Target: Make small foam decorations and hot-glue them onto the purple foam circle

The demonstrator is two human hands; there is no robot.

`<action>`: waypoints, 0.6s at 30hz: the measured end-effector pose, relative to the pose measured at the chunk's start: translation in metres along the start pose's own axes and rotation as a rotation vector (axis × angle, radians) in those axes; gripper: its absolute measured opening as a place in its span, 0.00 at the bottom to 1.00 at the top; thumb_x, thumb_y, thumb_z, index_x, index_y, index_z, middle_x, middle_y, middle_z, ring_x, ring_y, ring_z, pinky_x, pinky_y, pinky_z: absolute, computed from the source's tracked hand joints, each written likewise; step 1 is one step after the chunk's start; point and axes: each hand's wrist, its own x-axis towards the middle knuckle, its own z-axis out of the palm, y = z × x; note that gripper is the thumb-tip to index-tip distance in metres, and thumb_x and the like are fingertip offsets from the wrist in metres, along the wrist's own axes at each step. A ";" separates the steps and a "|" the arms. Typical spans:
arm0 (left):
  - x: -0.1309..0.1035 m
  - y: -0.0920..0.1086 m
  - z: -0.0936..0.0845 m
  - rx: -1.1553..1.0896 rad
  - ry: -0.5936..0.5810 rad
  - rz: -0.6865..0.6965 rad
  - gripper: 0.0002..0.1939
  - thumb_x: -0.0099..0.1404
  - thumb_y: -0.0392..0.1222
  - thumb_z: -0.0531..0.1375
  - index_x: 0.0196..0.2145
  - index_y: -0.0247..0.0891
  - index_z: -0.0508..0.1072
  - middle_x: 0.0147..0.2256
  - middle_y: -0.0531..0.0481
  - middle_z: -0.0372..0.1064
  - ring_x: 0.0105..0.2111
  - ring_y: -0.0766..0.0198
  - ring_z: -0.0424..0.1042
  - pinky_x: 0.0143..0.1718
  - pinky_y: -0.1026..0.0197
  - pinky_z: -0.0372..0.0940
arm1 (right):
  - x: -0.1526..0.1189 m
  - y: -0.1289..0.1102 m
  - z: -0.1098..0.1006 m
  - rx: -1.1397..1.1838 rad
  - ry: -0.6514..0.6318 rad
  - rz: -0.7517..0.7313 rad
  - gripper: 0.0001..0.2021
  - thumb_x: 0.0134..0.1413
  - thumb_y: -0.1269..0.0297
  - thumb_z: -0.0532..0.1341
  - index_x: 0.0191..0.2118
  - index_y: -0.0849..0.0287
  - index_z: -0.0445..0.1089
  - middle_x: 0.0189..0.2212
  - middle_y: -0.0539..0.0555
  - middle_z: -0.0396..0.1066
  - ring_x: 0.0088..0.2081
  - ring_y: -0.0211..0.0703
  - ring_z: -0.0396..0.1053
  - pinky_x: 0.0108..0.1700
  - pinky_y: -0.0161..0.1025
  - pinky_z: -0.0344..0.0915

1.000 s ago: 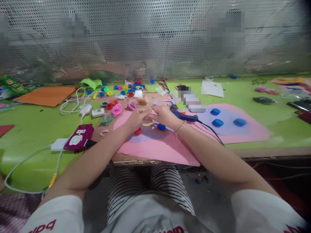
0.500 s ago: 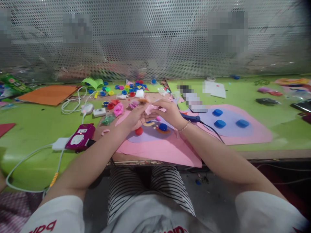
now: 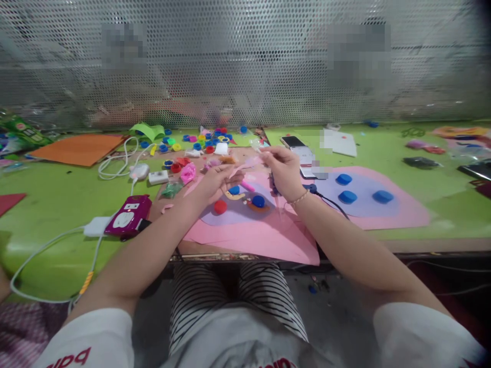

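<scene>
My left hand (image 3: 218,185) pinches one end of a thin, pale pink piece (image 3: 247,164), paper or film, I cannot tell which. The other end sits between the fingertips of my right hand (image 3: 283,171), so the piece spans the gap. Beneath them lies a pink sheet (image 3: 249,240) bearing a lilac shape (image 3: 241,217). On that shape are a red bottle cap (image 3: 220,207), a blue bottle cap (image 3: 258,201), another blue cap (image 3: 233,190), a curved cream piece (image 3: 236,197) and a bright pink strip (image 3: 247,186). A dark blue corded tool (image 3: 310,188) is partly hidden behind my right wrist.
Right of me, a second pink sheet (image 3: 410,217) carries blue caps (image 3: 348,197). A phone (image 3: 305,161) lies behind it. Many coloured caps (image 3: 209,149) are scattered at the back. A purple power adapter (image 3: 128,217) with white cables stands left, near an orange sheet (image 3: 79,149).
My hands have drawn apart, the right one moving to the right. The pale pink piece now stretches between them, and the caps below show more.
</scene>
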 end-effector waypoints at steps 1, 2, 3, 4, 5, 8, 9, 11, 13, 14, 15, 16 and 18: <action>0.000 0.000 0.000 -0.028 -0.034 -0.012 0.08 0.65 0.35 0.56 0.35 0.31 0.75 0.32 0.44 0.76 0.31 0.66 0.76 0.44 0.59 0.69 | -0.002 0.000 0.001 -0.009 -0.069 -0.038 0.07 0.50 0.61 0.65 0.34 0.55 0.77 0.27 0.49 0.74 0.29 0.36 0.70 0.33 0.35 0.69; -0.001 0.000 0.001 -0.053 -0.071 -0.029 0.10 0.66 0.38 0.55 0.37 0.31 0.75 0.33 0.43 0.76 0.34 0.64 0.76 0.46 0.57 0.69 | -0.004 -0.001 0.003 -0.020 -0.145 -0.078 0.07 0.49 0.61 0.65 0.35 0.55 0.77 0.30 0.51 0.75 0.32 0.38 0.71 0.36 0.37 0.70; -0.002 0.000 0.003 -0.072 -0.105 -0.043 0.12 0.67 0.41 0.54 0.38 0.31 0.75 0.35 0.42 0.76 0.37 0.62 0.76 0.48 0.55 0.68 | -0.007 -0.001 0.005 -0.036 -0.217 -0.118 0.08 0.49 0.61 0.65 0.36 0.54 0.77 0.32 0.51 0.76 0.34 0.40 0.72 0.39 0.39 0.70; -0.004 0.000 0.004 -0.085 -0.130 -0.047 0.13 0.66 0.43 0.54 0.38 0.31 0.74 0.36 0.42 0.76 0.39 0.60 0.75 0.50 0.54 0.67 | -0.009 -0.001 0.007 -0.056 -0.276 -0.153 0.08 0.49 0.62 0.65 0.37 0.54 0.77 0.34 0.52 0.76 0.36 0.41 0.72 0.41 0.41 0.70; -0.005 -0.001 0.005 -0.088 -0.151 -0.037 0.13 0.66 0.43 0.55 0.37 0.31 0.74 0.37 0.42 0.75 0.41 0.59 0.75 0.52 0.52 0.66 | -0.011 0.000 0.009 -0.080 -0.317 -0.184 0.08 0.49 0.63 0.65 0.37 0.54 0.78 0.35 0.53 0.76 0.38 0.42 0.72 0.44 0.43 0.69; -0.008 -0.004 0.007 -0.044 -0.199 0.046 0.09 0.59 0.37 0.62 0.39 0.34 0.74 0.40 0.46 0.75 0.46 0.59 0.73 0.56 0.52 0.62 | -0.012 0.003 0.012 -0.136 -0.359 -0.234 0.12 0.49 0.65 0.66 0.42 0.52 0.77 0.44 0.55 0.74 0.48 0.45 0.70 0.51 0.46 0.66; -0.008 -0.005 0.007 -0.020 -0.209 0.069 0.12 0.57 0.34 0.64 0.40 0.35 0.73 0.41 0.47 0.74 0.47 0.60 0.73 0.56 0.52 0.61 | -0.011 0.004 0.012 -0.136 -0.370 -0.224 0.14 0.49 0.66 0.65 0.45 0.52 0.75 0.47 0.56 0.73 0.50 0.46 0.68 0.51 0.46 0.66; -0.007 -0.007 0.005 0.030 -0.228 0.098 0.17 0.54 0.32 0.66 0.43 0.37 0.73 0.42 0.47 0.74 0.48 0.61 0.72 0.56 0.53 0.61 | -0.010 0.006 0.011 -0.129 -0.411 -0.168 0.17 0.49 0.66 0.65 0.48 0.54 0.74 0.49 0.57 0.71 0.50 0.46 0.68 0.49 0.44 0.68; -0.006 -0.009 0.003 0.082 -0.247 0.108 0.19 0.53 0.34 0.67 0.43 0.37 0.73 0.41 0.47 0.75 0.46 0.61 0.73 0.54 0.54 0.63 | -0.009 0.005 0.009 -0.130 -0.435 -0.098 0.14 0.51 0.66 0.63 0.45 0.56 0.75 0.46 0.57 0.74 0.46 0.44 0.71 0.46 0.42 0.68; -0.006 -0.009 0.003 0.110 -0.257 0.109 0.19 0.52 0.35 0.68 0.43 0.36 0.73 0.40 0.47 0.75 0.44 0.61 0.74 0.53 0.55 0.64 | -0.009 0.005 0.009 -0.129 -0.431 -0.076 0.12 0.51 0.66 0.63 0.42 0.57 0.76 0.43 0.56 0.75 0.44 0.44 0.72 0.45 0.42 0.68; -0.006 -0.009 0.003 0.132 -0.260 0.106 0.19 0.51 0.36 0.69 0.42 0.36 0.74 0.39 0.47 0.76 0.43 0.62 0.74 0.52 0.56 0.65 | -0.010 0.003 0.009 -0.126 -0.421 -0.066 0.09 0.51 0.65 0.63 0.39 0.58 0.77 0.40 0.56 0.76 0.42 0.43 0.72 0.45 0.41 0.68; -0.005 -0.009 0.003 0.145 -0.251 0.103 0.18 0.50 0.36 0.69 0.40 0.35 0.74 0.38 0.47 0.76 0.41 0.63 0.75 0.51 0.57 0.66 | -0.010 0.002 0.010 -0.120 -0.405 -0.065 0.08 0.51 0.65 0.63 0.37 0.59 0.77 0.38 0.56 0.76 0.40 0.43 0.72 0.44 0.40 0.68; -0.005 -0.009 0.005 0.147 -0.225 0.091 0.15 0.51 0.36 0.68 0.38 0.35 0.74 0.36 0.47 0.76 0.39 0.64 0.76 0.48 0.59 0.67 | -0.010 0.002 0.011 -0.110 -0.372 -0.061 0.06 0.50 0.65 0.64 0.33 0.60 0.77 0.34 0.55 0.76 0.36 0.42 0.72 0.40 0.39 0.68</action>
